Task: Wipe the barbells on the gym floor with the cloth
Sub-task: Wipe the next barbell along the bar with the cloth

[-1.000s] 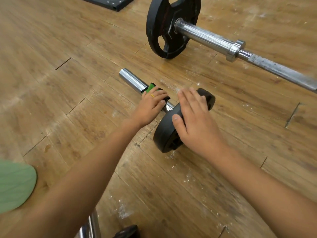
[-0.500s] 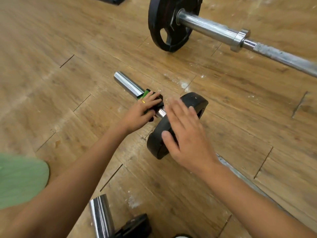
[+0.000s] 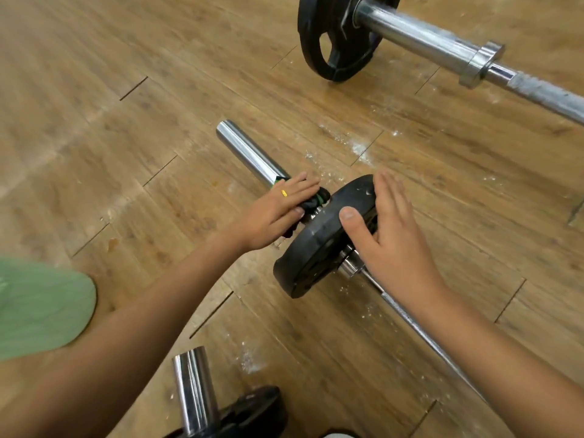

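Barbell (image 3: 249,153) lies on floor (image 3: 126,153) mid-frame, with a plate (image 3: 316,248) on its sleeve. Left hand (image 3: 275,213) clamps cloth (image 3: 317,200) to the sleeve just beside the plate, fingers together on top, thumb pinching the near side. Right hand (image 3: 392,238) rests flat on the plate, fingers straight and slightly apart.

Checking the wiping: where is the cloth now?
Head view, centre: the cloth lies on the chrome sleeve, under the left hand, beside the small plate.

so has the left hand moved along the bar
Yes: the left hand has slid the cloth down the bar toward the plate, leaving more bare chrome between it and the bar's end.
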A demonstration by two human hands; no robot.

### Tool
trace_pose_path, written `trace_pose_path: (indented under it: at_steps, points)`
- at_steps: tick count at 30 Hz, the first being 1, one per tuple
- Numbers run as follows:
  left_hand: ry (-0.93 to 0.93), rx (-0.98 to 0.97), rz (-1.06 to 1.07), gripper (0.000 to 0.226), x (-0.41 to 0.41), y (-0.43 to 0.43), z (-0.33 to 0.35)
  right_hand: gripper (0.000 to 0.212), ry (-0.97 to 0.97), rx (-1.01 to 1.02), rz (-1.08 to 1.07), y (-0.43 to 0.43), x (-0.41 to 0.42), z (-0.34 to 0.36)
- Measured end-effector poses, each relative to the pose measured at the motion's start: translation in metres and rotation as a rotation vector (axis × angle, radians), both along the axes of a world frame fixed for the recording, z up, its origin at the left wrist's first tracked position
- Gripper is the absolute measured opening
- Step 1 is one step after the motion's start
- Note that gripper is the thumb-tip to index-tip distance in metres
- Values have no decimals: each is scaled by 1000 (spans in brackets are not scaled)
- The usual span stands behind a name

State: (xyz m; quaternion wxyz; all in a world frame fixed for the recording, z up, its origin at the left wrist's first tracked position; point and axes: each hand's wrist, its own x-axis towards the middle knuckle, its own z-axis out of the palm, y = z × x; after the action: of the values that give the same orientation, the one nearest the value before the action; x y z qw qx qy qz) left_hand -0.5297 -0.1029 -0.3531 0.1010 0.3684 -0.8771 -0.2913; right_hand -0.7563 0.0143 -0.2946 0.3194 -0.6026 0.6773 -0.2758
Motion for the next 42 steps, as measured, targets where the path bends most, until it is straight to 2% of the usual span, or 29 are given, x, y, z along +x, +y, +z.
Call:
trace_pose_path:
  at_steps: [3, 7, 9, 13, 18, 19, 23, 24, 29, 35, 38, 40, 42]
  points:
    - [17, -29, 126, 49, -6, 5, -1, 81, 23, -20, -16, 3, 5, -2]
    - [-8, -68, -45, 51, -9, 25, -4, 82, 46, -15, -18, 7, 10, -2]
    - [-7, -131, -62, 49, 0, 16, -3, 82, 44, -23, -10, 9, 15, -1]
    - [36, -153, 203, 43, -14, 15, -14, 79, 42, -16, 11, 8, 13, 1]
    - [-23, -226, -29, 48, -15, 13, -18, 79, 2, 54, 41, -4, -9, 3]
    - [-29, -238, -19, 48, -15, 6, -15, 80, 4, 70, 36, -6, -13, 4]
    - [30, -161, 322, 46, -40, -8, -14, 73, 69, 86, 39, -7, -19, 13]
    - [41, -167, 315, 45, -46, -6, -16, 71, 100, 71, 62, -4, -18, 13]
    - [12, -224, 7, 47, -35, 1, -22, 71, 177, 45, 147, -4, -32, 7]
    - [83, -208, 201, 47, -58, -15, -32, 79, 71, 131, 139, -22, -61, 10]
    - [36, -222, 65, 61, -70, -12, -36, 73, 22, 197, 74, -32, -68, 14]
    - [42, -202, -20, 54, -62, -20, -27, 70, 12, 208, 48, -39, -72, 16]
    - [67, -185, 21, 48, -58, -32, -22, 72, 0, 206, 35, -44, -75, 16]
